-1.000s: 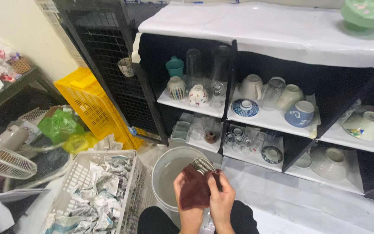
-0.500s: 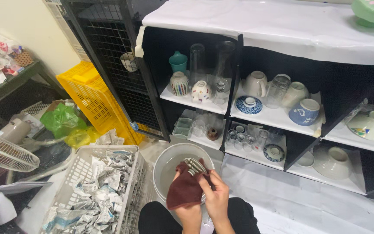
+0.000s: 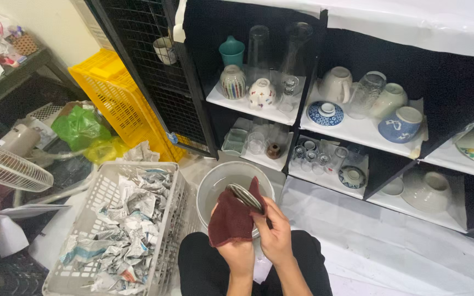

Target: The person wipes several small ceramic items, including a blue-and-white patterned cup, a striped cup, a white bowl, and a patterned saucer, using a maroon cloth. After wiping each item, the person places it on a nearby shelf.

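Two hands: left hand (image 3: 241, 253) closed in maroon cloth (image 3: 230, 220), right hand (image 3: 274, 234) gripping small dish (image 3: 246, 197) over basin (image 3: 215, 178); wiping under way, unfinished.

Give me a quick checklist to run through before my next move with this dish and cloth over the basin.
1. Dish held securely: ok. The right hand pinches the striped dish at its edge.
2. Cloth in contact: ok. The left hand presses the dark red cloth against the dish.
3. Dish over the basin: ok. It sits above the white basin, so a slip would probably land there.
4. Dish clean or dry: cannot tell; the cloth hides most of it.
5. Room on the shelves: cannot tell. The white shelf is already crowded with cups and bowls.
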